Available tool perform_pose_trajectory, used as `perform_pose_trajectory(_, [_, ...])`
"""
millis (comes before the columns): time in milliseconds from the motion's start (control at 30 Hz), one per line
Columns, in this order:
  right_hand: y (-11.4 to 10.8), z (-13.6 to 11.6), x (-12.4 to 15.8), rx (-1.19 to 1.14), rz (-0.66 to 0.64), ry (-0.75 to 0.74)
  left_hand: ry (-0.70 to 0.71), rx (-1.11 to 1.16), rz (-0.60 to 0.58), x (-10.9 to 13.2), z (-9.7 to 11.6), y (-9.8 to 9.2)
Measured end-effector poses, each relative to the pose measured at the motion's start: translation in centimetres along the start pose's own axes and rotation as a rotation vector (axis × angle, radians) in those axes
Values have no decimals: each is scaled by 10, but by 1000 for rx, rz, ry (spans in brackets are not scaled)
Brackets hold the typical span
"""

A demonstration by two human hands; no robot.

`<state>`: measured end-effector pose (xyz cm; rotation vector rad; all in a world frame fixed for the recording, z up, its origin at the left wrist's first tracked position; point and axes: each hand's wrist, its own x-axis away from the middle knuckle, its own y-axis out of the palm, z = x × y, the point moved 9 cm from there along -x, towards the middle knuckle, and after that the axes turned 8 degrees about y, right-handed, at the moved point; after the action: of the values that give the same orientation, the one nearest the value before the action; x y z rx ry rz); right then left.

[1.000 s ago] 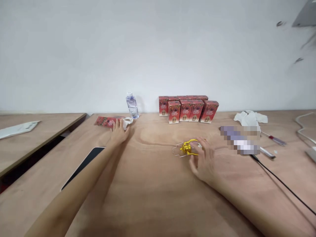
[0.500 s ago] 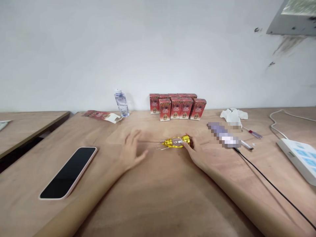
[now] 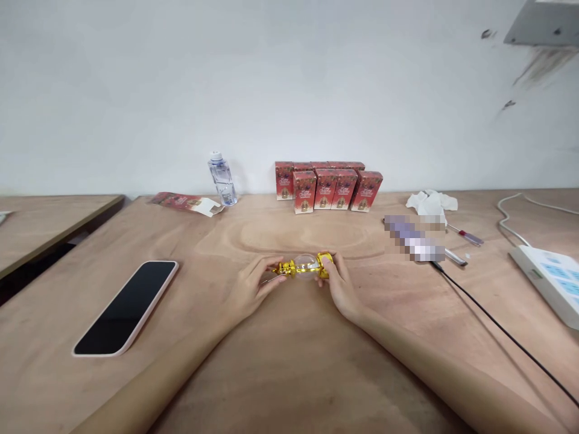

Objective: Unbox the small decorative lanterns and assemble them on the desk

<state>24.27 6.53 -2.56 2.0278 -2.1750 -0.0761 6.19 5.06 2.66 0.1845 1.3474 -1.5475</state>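
A small gold lantern (image 3: pixel 306 266) with a clear, rounded middle lies on its side between my hands. My right hand (image 3: pixel 341 286) grips its wide gold base, thumb on the near side. At the other end, my left hand (image 3: pixel 253 286) is closed round the narrow gold top and the thin wire handle, with the fingers behind and the thumb in front. Part of the wire is covered by the fingers. I cannot tell whether the lantern touches the wooden table (image 3: pixel 289 361).
Several red boxes (image 3: pixel 325 190) stand against the wall, near a water bottle (image 3: pixel 222 179) and a flattened red carton (image 3: pixel 185 202). A phone (image 3: pixel 126 307) lies left. Rightward are a blurred-out device (image 3: pixel 414 239) on a black cable, tissue (image 3: pixel 429 204), a screwdriver (image 3: pixel 470 237) and a power strip (image 3: pixel 549 280).
My left hand has moved right and closed on the lantern's top and wire handle. My right hand, still holding the base, has shifted left with the lantern. The view has tilted slightly.
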Motion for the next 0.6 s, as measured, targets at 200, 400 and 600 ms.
perform_pose_trajectory(200, [-4,0,0,-12,33,-3,88,-2,71,-4,16,-10])
perform_pose_trajectory(400, [-13,6,-6,-86,71,-12,9,69,177,-3,11,-20])
perform_pose_trajectory(600, [0,3,-1,62,-79,56,-252,218,274,7,-3,-17])
